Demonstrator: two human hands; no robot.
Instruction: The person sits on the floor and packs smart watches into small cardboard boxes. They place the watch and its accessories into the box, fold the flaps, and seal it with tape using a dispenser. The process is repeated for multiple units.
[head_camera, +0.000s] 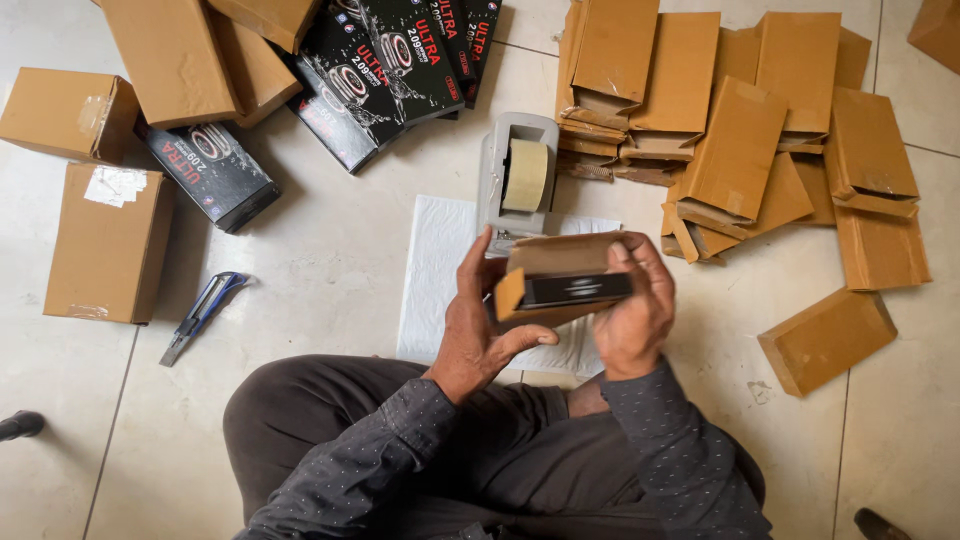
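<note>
cardboard box (548, 268) with black box (577, 290) inside, gripped between left hand (478, 325) and right hand (632, 318).

A small brown cardboard carton (552, 262) is sitting in mid-air, level and turned lengthwise across the view, above a white padded sheet. Its near long side is standing open, and a slim black box (577, 289) with a pale printed mark is showing in that opening, lying flat and filling most of it. A short end flap is sticking out at the carton's left end, while the top panel is lying closed and plain. The carton's right end is staying hidden from view.
</note>
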